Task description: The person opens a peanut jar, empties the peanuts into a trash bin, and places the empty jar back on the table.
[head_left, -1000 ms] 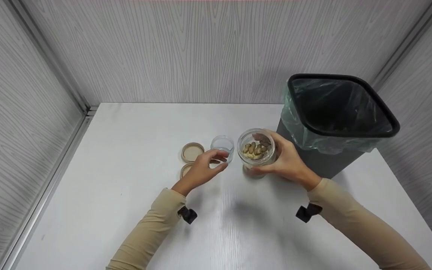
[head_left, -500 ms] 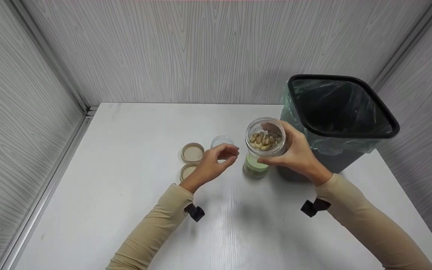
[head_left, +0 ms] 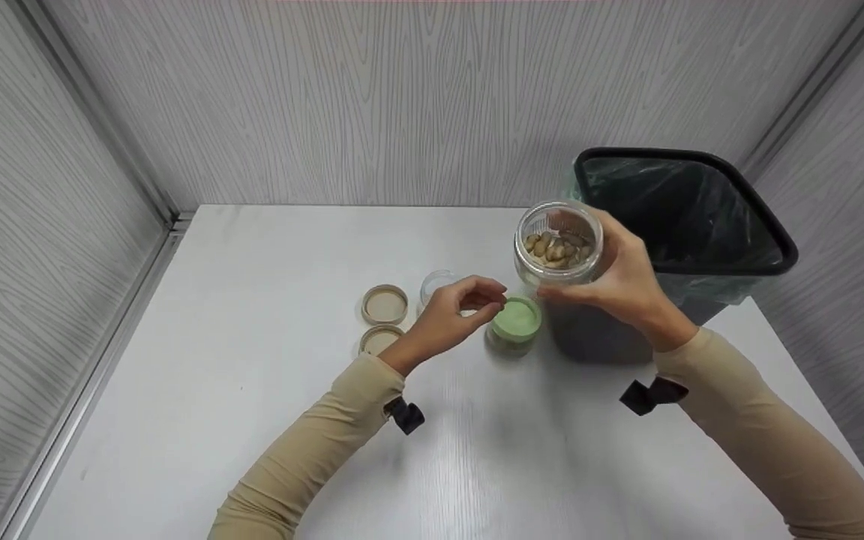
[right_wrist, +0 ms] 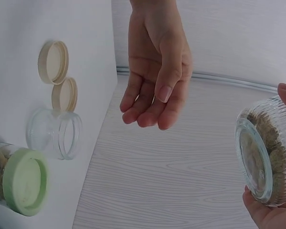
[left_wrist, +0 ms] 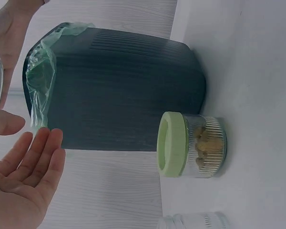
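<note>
We see the right hand (head_left: 619, 281) has lifted the open jar of peanuts (head_left: 558, 241) off the green-lidded jar (head_left: 514, 324) toward the lined bin (head_left: 683, 217) at the table's far right, while the left hand (head_left: 453, 319) hovers loose and empty.
</note>
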